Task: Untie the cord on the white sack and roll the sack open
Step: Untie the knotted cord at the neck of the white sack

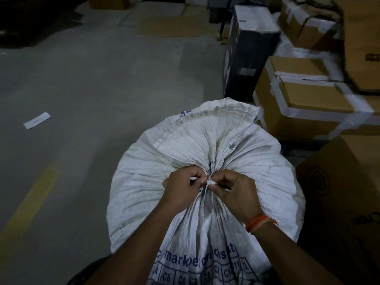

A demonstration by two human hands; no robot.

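A full white woven sack [144, 182] with blue print stands upright on the floor right below me. Its top is gathered into a tight neck, and the flap with a stitched hem and a metal eyelet fans out behind. A thin white cord [210, 183] is knotted around the neck. My left hand [182, 188] pinches one end of the cord on the knot's left side. My right hand [234, 192], an orange thread band on its wrist, pinches the cord at the knot's right side. The fingers hide most of the knot.
Taped cardboard boxes [308, 103] are stacked close on the right, with a tall black box [244, 52] behind the sack. A large brown carton [341, 194] stands at the sack's right side. The concrete floor on the left has a yellow line [30, 202] and a paper slip [37, 120].
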